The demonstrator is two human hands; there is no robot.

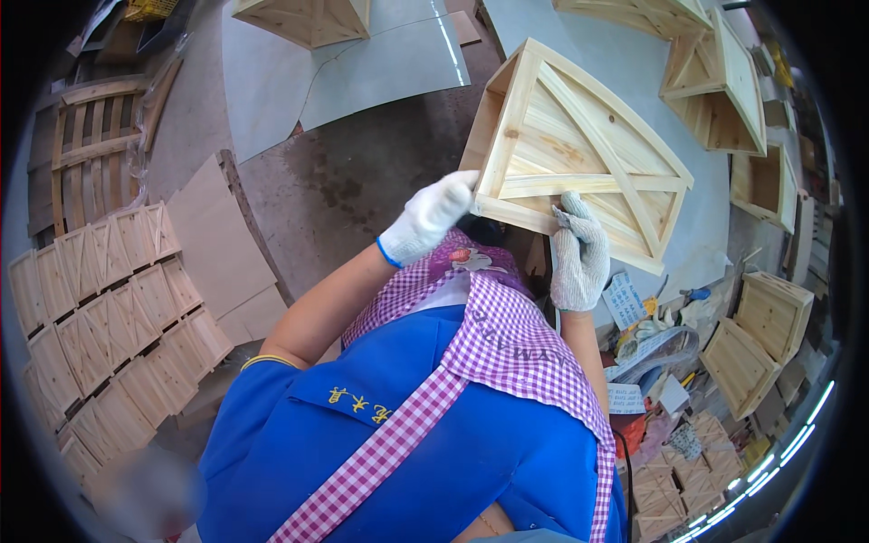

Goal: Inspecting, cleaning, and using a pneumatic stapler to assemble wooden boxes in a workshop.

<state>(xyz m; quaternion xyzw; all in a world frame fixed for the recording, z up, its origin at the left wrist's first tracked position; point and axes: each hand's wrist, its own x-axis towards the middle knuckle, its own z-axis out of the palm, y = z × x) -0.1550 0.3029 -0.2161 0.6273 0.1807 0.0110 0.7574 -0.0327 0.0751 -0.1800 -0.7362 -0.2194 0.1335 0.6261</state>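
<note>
A pale wooden crate (566,145) is tilted in front of me, its framed side with crossed slats facing up. My left hand (433,215), in a white knit glove with a blue cuff, is closed on the crate's near left corner. At the near edge my right hand (581,253), also gloved, has bent fingers reaching over the frame rail onto the slatted side. Whether a small thing sits between those fingertips is too small to tell. The crate's opening shows partly at its left; its underside is hidden.
A grey-topped table (385,86) lies ahead, with another crate (308,20) on it. More crates (720,90) stand at the far right. Rows of stacked crates (118,317) and a wooden pallet (95,149) are on the left. Two open crates (756,339) sit right, near clutter.
</note>
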